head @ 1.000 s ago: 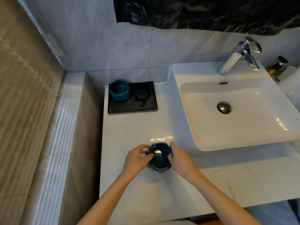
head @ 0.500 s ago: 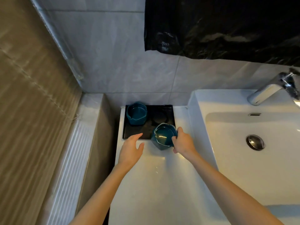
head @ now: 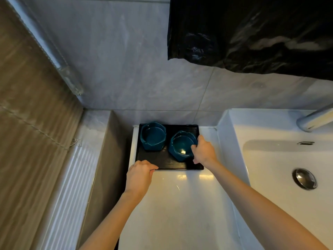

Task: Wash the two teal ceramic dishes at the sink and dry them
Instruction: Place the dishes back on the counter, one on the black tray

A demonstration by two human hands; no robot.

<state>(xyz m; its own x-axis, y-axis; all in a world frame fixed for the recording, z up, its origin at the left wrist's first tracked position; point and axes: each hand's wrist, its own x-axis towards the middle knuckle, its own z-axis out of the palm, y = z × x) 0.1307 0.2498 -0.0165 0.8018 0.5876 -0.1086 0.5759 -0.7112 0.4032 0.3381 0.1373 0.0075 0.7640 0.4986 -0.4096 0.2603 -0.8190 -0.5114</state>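
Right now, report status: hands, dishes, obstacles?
Right hand grips right teal dish on black tray. Left hand touches tray's front edge. Left teal dish beside. Nothing blocking.

Pale grey marbled tiles (head: 117,60) cover the back wall across the upper middle of the frame, with a crinkled black plastic sheet (head: 252,33) hanging over them at upper right. Down the left side runs a brown wood-grain panel (head: 27,132), and below it a white ribbed ledge (head: 72,186) slopes toward the lower left. A glossy white countertop (head: 180,213) fills the lower middle and carries small warm glints of light (head: 203,176) in the dim room; at right sits a white sink (head: 232,141) with a chrome spout (head: 313,120) above it and a round chrome drain plug (head: 304,178) in its bowl
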